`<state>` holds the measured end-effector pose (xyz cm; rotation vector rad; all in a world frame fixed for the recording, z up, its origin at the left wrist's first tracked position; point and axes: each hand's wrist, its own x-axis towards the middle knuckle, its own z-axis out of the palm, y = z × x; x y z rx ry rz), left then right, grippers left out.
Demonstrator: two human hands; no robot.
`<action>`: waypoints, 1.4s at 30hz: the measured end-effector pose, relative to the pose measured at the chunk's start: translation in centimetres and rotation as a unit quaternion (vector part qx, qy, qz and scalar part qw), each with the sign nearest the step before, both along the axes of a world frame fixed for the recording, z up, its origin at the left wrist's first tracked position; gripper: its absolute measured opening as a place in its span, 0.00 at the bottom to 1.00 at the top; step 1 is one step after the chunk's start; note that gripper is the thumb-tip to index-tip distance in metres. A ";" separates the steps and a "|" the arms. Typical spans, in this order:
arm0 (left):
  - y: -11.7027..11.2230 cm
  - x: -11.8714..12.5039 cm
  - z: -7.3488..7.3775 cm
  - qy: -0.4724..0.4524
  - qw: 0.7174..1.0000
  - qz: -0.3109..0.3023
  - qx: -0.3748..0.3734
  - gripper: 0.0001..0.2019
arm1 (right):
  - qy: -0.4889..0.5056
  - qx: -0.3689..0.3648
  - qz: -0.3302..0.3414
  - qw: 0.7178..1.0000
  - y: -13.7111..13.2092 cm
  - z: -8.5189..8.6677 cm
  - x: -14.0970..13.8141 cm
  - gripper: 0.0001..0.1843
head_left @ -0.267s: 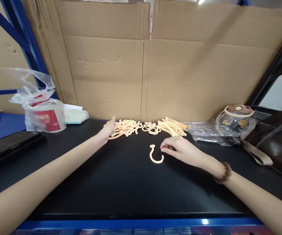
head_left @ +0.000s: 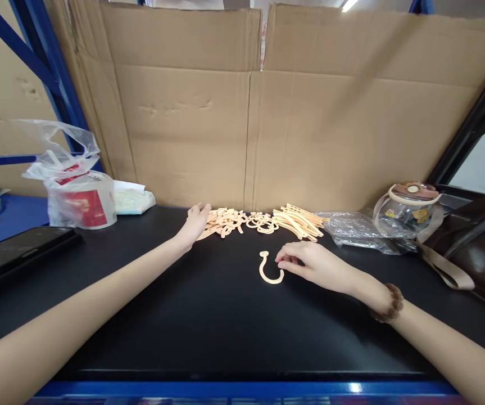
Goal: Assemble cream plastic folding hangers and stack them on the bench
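1. Hook (head_left: 263, 274) is lying flat on the black table (head_left: 208, 332), serving as clock centre, with 12 pointing at the cardboard (head_left: 183, 140); its opening is facing about 1 o'clock.
2. Right hand (head_left: 316, 267) is hovering at 3 o'clock, just beside the hook's curled tip; its fingers are bending loosely, thumb lying close to them. Whether the tips are pressing together or touching the hook, I cannot tell.
3. Left hand (head_left: 191, 228) is reaching out at 10 o'clock, covering the near pile's left edge; its fingertips are standing slightly spread. Whether they are pinching a piece, I cannot tell.
4. Pile (head_left: 227, 219) is spreading at 11 o'clock, rings (head_left: 263, 222) are clustering at 12, strips (head_left: 299, 219) are lying at 1.
5. Bottle (head_left: 411, 211) is standing at 2 o'clock.
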<state>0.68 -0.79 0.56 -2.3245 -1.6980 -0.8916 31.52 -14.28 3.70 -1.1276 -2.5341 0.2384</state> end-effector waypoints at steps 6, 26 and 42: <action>-2.8 1.6 2.0 0.081 0.995 -0.030 0.041 0.15 | 0.002 -0.011 -0.002 1.000 -0.1 0.2 0.0 0.10; -4.8 2.2 5.5 -0.126 0.991 0.039 -0.030 0.21 | -0.007 -0.009 -0.034 0.999 0.1 0.3 0.2 0.11; -6.6 1.5 7.7 -0.004 0.875 -0.206 -0.438 0.18 | 0.006 -0.042 -0.138 0.990 2.9 0.1 3.3 0.11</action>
